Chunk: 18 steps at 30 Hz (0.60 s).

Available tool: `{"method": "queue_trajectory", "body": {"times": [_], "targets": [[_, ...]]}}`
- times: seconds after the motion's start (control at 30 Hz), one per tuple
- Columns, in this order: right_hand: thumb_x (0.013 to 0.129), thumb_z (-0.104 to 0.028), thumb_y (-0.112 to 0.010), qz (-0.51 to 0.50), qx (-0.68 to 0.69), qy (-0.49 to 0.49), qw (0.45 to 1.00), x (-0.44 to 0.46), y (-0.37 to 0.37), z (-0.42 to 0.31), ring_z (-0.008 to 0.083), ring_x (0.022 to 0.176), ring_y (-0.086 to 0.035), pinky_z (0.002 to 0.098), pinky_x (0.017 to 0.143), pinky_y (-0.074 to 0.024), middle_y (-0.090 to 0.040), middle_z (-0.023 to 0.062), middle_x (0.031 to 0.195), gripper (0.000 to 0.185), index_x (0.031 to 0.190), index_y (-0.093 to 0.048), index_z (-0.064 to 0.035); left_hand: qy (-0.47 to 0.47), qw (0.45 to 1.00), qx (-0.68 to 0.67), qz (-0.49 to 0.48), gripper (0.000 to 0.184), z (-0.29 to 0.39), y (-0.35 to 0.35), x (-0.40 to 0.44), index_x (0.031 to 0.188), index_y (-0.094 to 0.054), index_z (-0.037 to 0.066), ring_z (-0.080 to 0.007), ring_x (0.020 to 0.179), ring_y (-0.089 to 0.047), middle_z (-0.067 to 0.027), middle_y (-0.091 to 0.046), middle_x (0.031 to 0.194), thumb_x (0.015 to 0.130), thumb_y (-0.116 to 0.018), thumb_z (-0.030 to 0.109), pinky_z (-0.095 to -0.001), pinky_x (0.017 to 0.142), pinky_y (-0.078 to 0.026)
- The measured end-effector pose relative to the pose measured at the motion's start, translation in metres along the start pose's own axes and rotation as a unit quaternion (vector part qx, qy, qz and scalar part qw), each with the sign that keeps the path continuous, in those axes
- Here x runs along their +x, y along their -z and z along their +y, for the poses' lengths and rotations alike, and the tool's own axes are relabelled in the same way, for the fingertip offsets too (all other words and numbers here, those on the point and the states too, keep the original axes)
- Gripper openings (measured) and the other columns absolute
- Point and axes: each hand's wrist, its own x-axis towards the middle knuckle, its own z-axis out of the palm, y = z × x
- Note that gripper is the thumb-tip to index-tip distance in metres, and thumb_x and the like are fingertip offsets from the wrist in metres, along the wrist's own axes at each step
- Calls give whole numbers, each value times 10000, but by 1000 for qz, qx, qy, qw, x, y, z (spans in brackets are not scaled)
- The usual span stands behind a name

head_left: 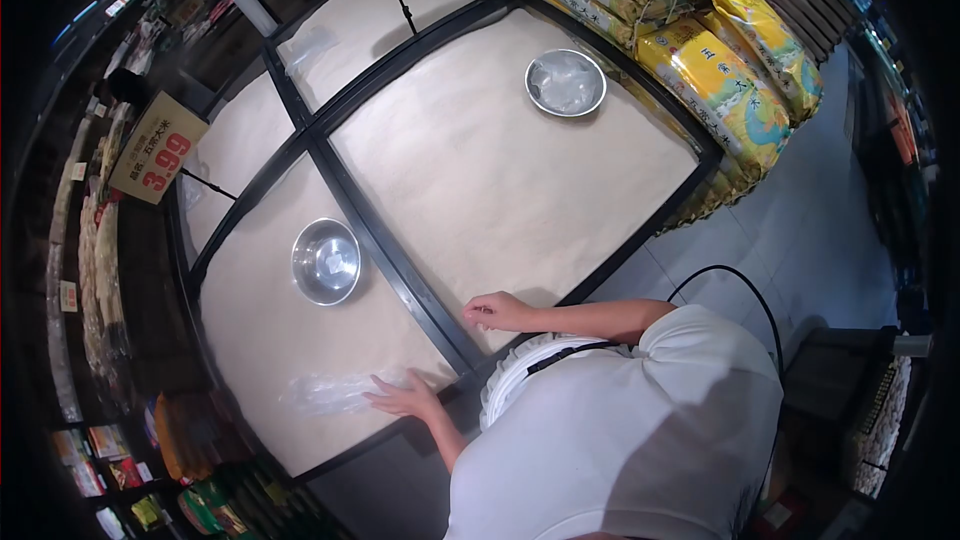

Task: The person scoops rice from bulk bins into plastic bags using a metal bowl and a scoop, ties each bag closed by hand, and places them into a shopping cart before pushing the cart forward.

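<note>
My left hand (402, 398) is spread over the near end of the lower-left rice bin, fingers apart. Its fingertips reach the end of a clear plastic bag (330, 392) that lies flat on the white rice (260, 340); whether they press on it I cannot tell. Over the near corner of the larger bin's rice (480, 190) is my right hand (500, 312), its fingers curled together. Anything inside those fingers is hidden. A shiny metal bowl (327, 262) rests on the rice beyond my left hand.
Black dividers (375, 230) separate the bins. Another metal bowl (566, 83) with clear plastic in it sits in the larger bin. Yellow rice sacks (715, 80) are stacked at the right. Price signs (158, 148) stand at the left and top. Packed shelves (100, 270) line the left.
</note>
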Motion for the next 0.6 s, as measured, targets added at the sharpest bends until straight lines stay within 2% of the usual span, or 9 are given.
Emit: {"method": "queue_trajectory", "body": {"times": [0.1, 0.2, 0.33, 0.47, 0.57, 0.6], "targets": [[963, -276, -579, 13, 0, -12, 1000, -10, 33, -12, 87, 658, -609, 245, 612, -518, -692, 32, 842, 263, 1055, -676, -50, -18, 1000, -16, 15, 773, 24, -8, -8, 1496, -300, 177, -511, 1404, -109, -245, -73, 1574, 836, -678, 312, -622, 1107, -164], [970, -263, -569, 58, 45, -32, 997, -16, 76, -9, 90, 688, -607, 242, 629, -524, -679, 39, 866, 268, 1097, -658, -44, -62, 997, -34, 7, 751, 59, -21, -29, 1490, -311, 159, -504, 1408, -107, -234, -113, 1570, 843, -670, 288, -617, 1114, -151], [974, -250, -562, 147, 130, -45, 979, -21, 150, 5, 92, 699, -594, 240, 636, -523, -657, 45, 894, 271, 1125, -640, -39, -146, 985, -91, -13, 665, 120, -39, -70, 1455, -363, 63, -500, 1404, -134, -251, -154, 1560, 880, -603, 298, -608, 1116, -152], [973, -258, -562, 251, 184, -67, 948, -23, 229, 16, 101, 707, -591, 246, 650, -523, -646, 51, 910, 273, 1123, -625, -38, -213, 970, -107, -43, 590, 157, -65, -103, 1421, -425, 71, -478, 1408, -139, -240, -201, 1549, 897, -595, 283, -591, 1118, -161], [969, -279, -569, 305, 234, -78, 920, -21, 283, 23, 117, 713, -596, 258, 666, -528, -642, 59, 926, 289, 1130, -601, -42, -201, 968, -125, -83, 559, 182, -75, -127, 1404, -448, 84, -469, 1411, -134, -234, -233, 1535, 895, -602, 257, -586, 1120, -157], [963, -289, -577, 314, 240, -81, 915, -19, 300, 26, 129, 733, -600, 268, 681, -531, -639, 69, 945, 308, 1147, -585, -43, -201, 969, -113, -84, 519, 190, -76, -135, 1377, -474, 88, -461, 1412, -140, -226, -252, 1525, 891, -606, 209, -582, 1121, -161]]}}
